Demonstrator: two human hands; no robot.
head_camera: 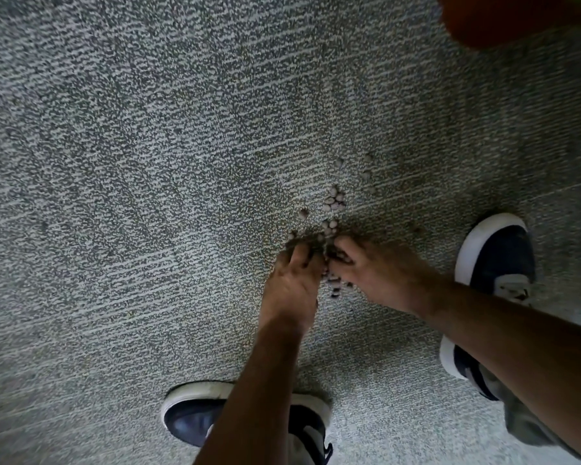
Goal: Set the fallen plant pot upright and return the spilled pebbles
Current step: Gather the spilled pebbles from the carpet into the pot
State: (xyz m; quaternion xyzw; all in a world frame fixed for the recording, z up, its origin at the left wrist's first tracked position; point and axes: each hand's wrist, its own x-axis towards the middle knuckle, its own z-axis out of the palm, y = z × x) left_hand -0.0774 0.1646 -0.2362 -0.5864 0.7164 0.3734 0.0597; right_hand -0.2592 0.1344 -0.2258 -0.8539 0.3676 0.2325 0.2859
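Reaching down to the grey carpet [148, 162], the left hand [294, 283] and right hand [376, 273] meet fingertip to fingertip, fingers curled around a small heap of pale pebbles [332, 253]. More pebbles lie loose just beyond the hands, and a few sit between the wrists. An orange-red pot [503, 18], blurred, shows at the top right corner, well apart. Two dark sneakers [497, 256] with white soles flank the arms.
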